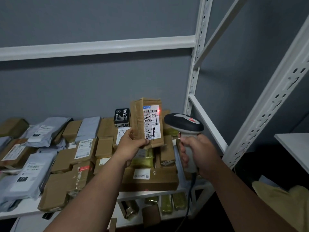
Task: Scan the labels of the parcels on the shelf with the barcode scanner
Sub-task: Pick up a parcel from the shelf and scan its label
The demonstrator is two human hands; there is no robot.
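My left hand grips the lower end of a small brown cardboard parcel and holds it upright above the shelf. Its white label faces me, with a red scanner dot near the label's top right corner. My right hand is wrapped round the grey handle of the barcode scanner. The scanner's black head points at the label from the right, a short gap away. Its cable hangs down below my hand.
Several cardboard boxes and grey mailer bags cover the white shelf. A black box stands at the back. More packets lie on the lower level. White perforated uprights rise at right; a yellow bag lies lower right.
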